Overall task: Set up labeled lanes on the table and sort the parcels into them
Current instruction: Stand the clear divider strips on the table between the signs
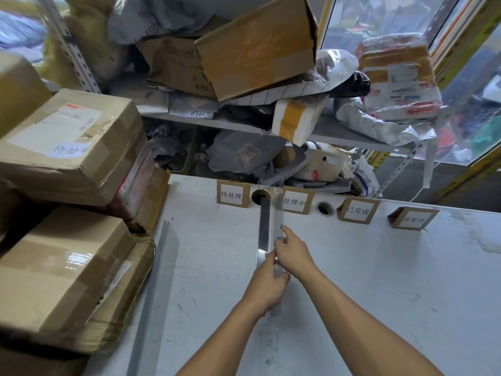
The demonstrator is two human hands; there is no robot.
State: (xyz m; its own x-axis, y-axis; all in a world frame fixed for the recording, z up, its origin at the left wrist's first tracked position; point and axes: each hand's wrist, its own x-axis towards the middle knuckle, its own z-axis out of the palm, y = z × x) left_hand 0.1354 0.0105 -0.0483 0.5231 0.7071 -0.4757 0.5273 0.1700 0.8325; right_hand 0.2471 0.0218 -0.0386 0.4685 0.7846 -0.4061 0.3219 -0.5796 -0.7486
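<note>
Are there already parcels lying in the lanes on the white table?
No: the white table carries only four label cards, two metal strips and both hands, while the cardboard parcels sit stacked beside it.

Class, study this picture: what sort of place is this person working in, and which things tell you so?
Probably a parcel sorting or courier depot. Taped cardboard boxes with shipping labels are stacked at the left, wrapped parcels crowd the shelf, and labelled cards stand along the white table.
</note>
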